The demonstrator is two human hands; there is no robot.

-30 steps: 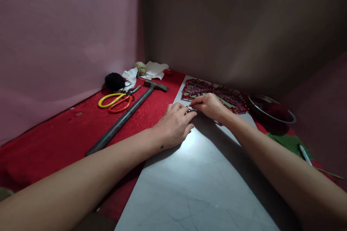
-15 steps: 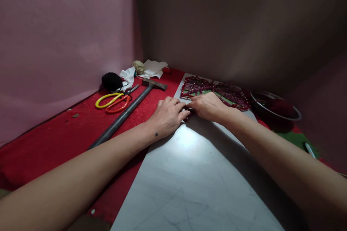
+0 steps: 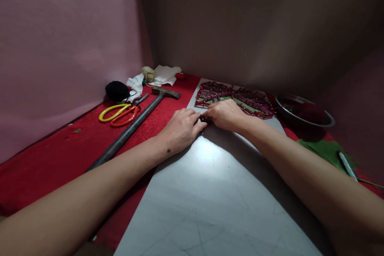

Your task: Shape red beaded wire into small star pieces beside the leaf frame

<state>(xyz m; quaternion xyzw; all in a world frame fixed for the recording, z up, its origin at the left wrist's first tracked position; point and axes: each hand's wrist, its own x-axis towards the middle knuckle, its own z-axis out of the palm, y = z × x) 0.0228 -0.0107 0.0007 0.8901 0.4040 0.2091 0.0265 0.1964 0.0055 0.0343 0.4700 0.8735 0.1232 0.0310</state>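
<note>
A long pale grey board with faint pencil lines runs away from me. At its far end, dark red and purple string is wound around many small nails in a string art pattern, with green showing between the strands. My left hand rests at the board's left edge, its fingers curled and thumb pointing right. Meeting it from the right, my right hand has its fingers pinched together just in front of the string pattern. Something small and dark lies between the fingertips; the hands hide most of it.
On the red cloth to the left lie a hammer, scissors, black yarn, beige twine and white paper. A metal bowl, green material and a pen are at right.
My view has turned slightly to the right, so things appear further left and more of the pen shows. Both hands stay together at the same spot with only slight finger movement.
</note>
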